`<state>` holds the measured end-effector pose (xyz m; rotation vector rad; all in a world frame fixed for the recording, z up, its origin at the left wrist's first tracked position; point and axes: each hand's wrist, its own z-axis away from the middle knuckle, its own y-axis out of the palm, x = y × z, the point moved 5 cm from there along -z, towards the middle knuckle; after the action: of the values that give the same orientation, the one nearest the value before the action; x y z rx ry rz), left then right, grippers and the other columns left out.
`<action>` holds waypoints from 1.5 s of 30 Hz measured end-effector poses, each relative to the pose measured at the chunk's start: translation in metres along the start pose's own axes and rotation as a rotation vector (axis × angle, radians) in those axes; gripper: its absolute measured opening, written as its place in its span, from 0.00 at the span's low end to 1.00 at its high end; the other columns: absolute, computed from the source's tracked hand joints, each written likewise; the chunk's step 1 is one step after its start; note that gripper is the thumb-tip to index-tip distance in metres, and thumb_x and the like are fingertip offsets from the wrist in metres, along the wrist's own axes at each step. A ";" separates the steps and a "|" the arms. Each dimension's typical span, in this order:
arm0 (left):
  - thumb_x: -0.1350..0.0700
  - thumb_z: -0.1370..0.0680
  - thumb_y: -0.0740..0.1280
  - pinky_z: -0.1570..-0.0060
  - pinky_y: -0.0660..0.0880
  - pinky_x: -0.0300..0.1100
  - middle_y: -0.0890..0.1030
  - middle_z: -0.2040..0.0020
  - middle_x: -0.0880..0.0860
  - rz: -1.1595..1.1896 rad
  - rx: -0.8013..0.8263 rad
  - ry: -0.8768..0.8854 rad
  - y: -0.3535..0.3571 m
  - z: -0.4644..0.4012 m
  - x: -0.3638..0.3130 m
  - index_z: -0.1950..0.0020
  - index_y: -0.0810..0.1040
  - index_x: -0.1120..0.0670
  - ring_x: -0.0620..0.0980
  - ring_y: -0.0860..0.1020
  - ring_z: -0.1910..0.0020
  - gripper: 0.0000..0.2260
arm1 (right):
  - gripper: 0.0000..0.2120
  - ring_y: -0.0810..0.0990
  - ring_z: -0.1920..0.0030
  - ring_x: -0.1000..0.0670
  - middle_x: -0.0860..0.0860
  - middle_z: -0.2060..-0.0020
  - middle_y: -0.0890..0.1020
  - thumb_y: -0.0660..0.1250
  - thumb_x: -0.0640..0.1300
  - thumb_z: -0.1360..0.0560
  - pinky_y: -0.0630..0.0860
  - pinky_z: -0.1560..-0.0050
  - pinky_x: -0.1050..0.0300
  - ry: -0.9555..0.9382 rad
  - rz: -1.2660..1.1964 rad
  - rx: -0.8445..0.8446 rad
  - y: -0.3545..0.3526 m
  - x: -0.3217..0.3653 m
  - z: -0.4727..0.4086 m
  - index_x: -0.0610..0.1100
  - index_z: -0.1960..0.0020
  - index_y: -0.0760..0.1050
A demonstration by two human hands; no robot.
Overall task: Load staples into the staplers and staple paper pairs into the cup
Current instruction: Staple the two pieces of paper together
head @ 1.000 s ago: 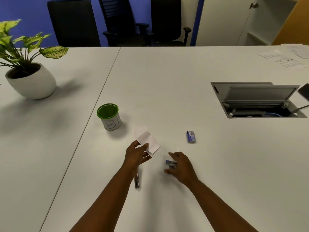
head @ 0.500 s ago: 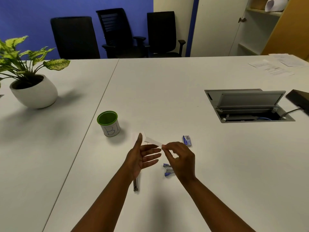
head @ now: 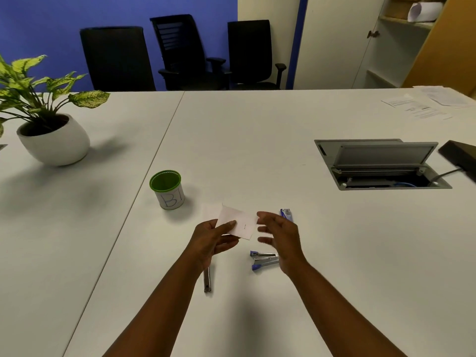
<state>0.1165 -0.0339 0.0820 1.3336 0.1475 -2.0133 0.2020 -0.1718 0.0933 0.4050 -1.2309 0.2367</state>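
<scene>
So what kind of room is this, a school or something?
Probably an office meeting room. There is a big white table with a cable hatch in it, black swivel chairs by the wall, and printed papers at the far corner.

We see an evenly and fairly brightly lit room, the light falling from above. Soft shadows spread right of the plant pot [head: 55, 143] and beside the cup [head: 168, 190], and faint ones lie under the arms on the table [head: 257, 130]. No harsh glare shows on the white top. The right hand [head: 282, 239] is smeared by motion blur. Straight lines bow towards the edges, and the far papers [head: 422, 105] look soft.
</scene>
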 end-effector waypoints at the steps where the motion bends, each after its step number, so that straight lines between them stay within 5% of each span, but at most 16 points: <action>1: 0.62 0.26 0.67 0.68 0.81 0.38 0.82 0.57 0.58 -0.017 0.005 -0.003 0.001 0.000 0.000 0.52 0.77 0.60 0.49 0.83 0.68 0.04 | 0.03 0.79 0.63 0.52 0.51 0.64 0.81 0.68 0.42 0.27 0.77 0.67 0.62 0.134 -0.021 0.072 0.003 -0.003 -0.001 0.47 0.59 0.79; 5: 0.61 0.26 0.68 0.66 0.81 0.38 0.82 0.57 0.59 -0.084 0.017 -0.010 0.003 0.000 0.001 0.48 0.76 0.62 0.50 0.83 0.66 0.08 | 0.07 0.78 0.65 0.53 0.49 0.66 0.80 0.71 0.42 0.29 0.77 0.68 0.63 0.245 0.095 0.220 0.007 -0.010 -0.002 0.44 0.65 0.77; 21: 0.61 0.26 0.68 0.70 0.79 0.35 0.81 0.59 0.57 -0.137 0.001 0.016 0.005 0.002 0.000 0.55 0.77 0.58 0.47 0.83 0.71 0.02 | 0.06 0.78 0.62 0.53 0.50 0.62 0.80 0.70 0.37 0.30 0.75 0.66 0.61 0.192 0.218 0.231 0.008 -0.013 -0.005 0.43 0.54 0.77; 38: 0.60 0.27 0.70 0.65 0.81 0.36 0.80 0.51 0.60 -0.295 0.011 0.039 0.005 0.000 -0.006 0.43 0.75 0.62 0.52 0.81 0.60 0.14 | 0.06 0.77 0.64 0.52 0.50 0.64 0.79 0.65 0.40 0.27 0.74 0.66 0.60 0.244 0.197 0.229 0.009 -0.011 -0.003 0.47 0.62 0.76; 45: 0.62 0.27 0.70 0.68 0.79 0.36 0.82 0.59 0.56 -0.285 0.006 0.098 0.002 -0.003 -0.019 0.48 0.77 0.59 0.49 0.82 0.65 0.09 | 0.05 0.76 0.65 0.53 0.50 0.65 0.79 0.66 0.40 0.27 0.73 0.68 0.61 0.258 0.147 0.246 0.010 -0.007 -0.003 0.45 0.62 0.77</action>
<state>0.1240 -0.0251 0.0974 1.4840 0.3959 -2.1819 0.1986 -0.1608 0.0874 0.4809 -0.9805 0.5534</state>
